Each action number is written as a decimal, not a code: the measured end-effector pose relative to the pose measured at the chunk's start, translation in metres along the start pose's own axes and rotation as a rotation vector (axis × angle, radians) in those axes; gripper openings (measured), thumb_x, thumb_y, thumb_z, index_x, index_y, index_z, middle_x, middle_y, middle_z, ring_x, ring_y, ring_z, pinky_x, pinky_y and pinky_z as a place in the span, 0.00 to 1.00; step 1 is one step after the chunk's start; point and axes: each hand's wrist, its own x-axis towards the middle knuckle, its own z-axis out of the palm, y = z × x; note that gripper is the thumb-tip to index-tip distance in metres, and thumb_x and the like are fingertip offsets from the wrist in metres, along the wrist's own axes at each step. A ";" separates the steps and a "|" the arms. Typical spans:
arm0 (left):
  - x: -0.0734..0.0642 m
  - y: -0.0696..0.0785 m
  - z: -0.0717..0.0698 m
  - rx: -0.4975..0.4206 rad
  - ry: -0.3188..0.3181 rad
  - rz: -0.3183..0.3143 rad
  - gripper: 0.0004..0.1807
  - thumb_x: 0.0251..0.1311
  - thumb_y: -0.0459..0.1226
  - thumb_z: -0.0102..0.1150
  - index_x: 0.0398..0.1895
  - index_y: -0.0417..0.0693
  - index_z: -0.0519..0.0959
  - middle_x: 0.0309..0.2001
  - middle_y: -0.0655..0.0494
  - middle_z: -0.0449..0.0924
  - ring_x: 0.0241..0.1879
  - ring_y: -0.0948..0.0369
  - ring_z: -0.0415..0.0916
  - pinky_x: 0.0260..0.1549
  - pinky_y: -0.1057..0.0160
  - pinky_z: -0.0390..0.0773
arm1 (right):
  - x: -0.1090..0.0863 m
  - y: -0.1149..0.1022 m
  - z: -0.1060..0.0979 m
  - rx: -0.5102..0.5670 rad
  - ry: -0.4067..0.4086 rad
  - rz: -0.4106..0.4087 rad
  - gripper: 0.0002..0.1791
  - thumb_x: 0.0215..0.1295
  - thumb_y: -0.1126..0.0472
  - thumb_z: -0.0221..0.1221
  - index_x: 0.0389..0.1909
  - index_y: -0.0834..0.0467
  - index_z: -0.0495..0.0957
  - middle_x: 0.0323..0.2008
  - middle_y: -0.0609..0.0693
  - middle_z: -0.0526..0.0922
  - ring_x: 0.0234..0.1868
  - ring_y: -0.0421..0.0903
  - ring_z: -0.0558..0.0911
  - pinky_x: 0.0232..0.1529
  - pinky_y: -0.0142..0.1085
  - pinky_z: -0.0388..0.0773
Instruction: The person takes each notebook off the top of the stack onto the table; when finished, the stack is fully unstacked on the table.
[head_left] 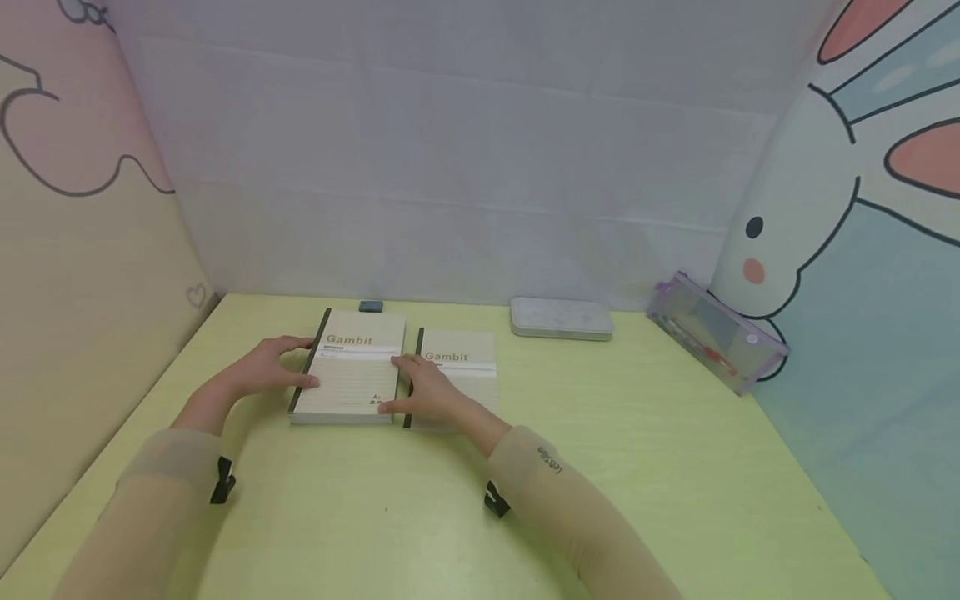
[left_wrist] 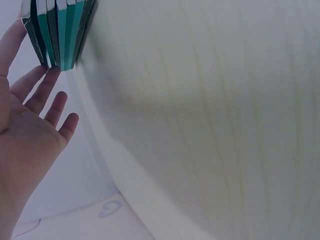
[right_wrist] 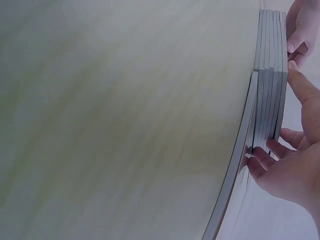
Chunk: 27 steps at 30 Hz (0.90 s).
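A thick stack of cream "Gambit" notebooks [head_left: 352, 367] lies on the yellow table, with dark spines along its left side. My left hand [head_left: 266, 365] is at that side, thumb at the top cover's edge. In the left wrist view its extended fingertips touch the dark and teal spines [left_wrist: 59, 35], while two fingers stand free. My right hand [head_left: 429, 390] is at the opposite side. In the right wrist view its thumb touches the cover edge and its fingertips rest against the page edges [right_wrist: 267, 95]. Beside the stack a single notebook [head_left: 472, 387] lies partly beneath my right hand.
A small dark blue block [head_left: 371, 307] sits behind the stack. Farther right are a flat grey-white case [head_left: 562, 319] and a clear purple-edged pencil pouch [head_left: 716, 333] with pens inside, leaning near the wall. Printed fabric walls [head_left: 465, 167] enclose the table on three sides.
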 end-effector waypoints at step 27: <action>0.003 0.031 -0.007 -0.070 0.012 0.107 0.49 0.49 0.53 0.68 0.70 0.39 0.58 0.50 0.45 0.76 0.54 0.48 0.68 0.58 0.43 0.64 | -0.015 0.017 -0.040 0.275 0.066 -0.016 0.37 0.58 0.57 0.65 0.68 0.53 0.63 0.66 0.49 0.65 0.53 0.49 0.76 0.48 0.36 0.74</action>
